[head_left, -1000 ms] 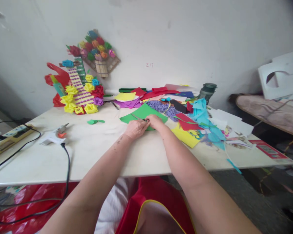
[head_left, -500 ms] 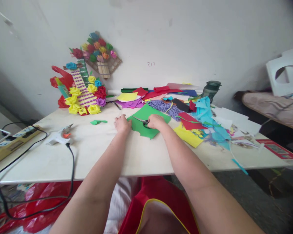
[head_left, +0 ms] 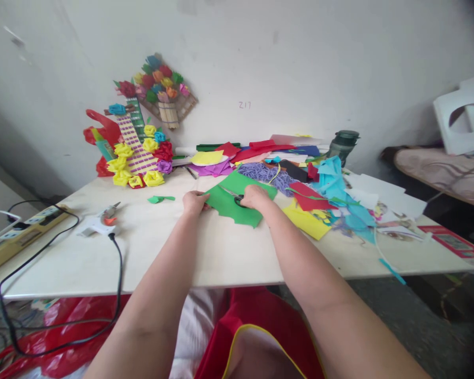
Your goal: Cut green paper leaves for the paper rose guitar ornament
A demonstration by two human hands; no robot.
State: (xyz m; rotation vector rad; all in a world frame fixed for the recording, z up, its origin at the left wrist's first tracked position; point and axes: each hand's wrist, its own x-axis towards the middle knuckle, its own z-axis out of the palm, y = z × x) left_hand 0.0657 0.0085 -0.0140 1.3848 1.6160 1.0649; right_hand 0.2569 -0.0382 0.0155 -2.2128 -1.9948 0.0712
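A green sheet of paper or felt point(head_left: 237, 213), with an uneven near edge, lies on the white table point(head_left: 158, 252) in front of me. My left hand point(head_left: 195, 202) pinches its left corner between thumb and fingers. Wrapped round the dark handles of a pair of scissors point(head_left: 238, 199), my right hand point(head_left: 255, 197) rests over the sheet. The scissor blades point left and away, lying over the green surface. Off to the left is a small green leaf shape with a stem point(head_left: 160, 199), untouched.
At left lie a hot glue gun point(head_left: 98, 225) with a black cord and a power strip point(head_left: 27, 231). Paper flowers point(head_left: 122, 150) stand at the back left. Purple yarn point(head_left: 260, 172), coloured sheets point(head_left: 308, 221) and blue scraps point(head_left: 329, 176) are heaped at right, near a dark bottle point(head_left: 344, 145).
My left hand has moved left, away from my right hand, and now grips the sheet's left corner. The scissors have come into clear view, and the sheet has shifted and turned slightly.
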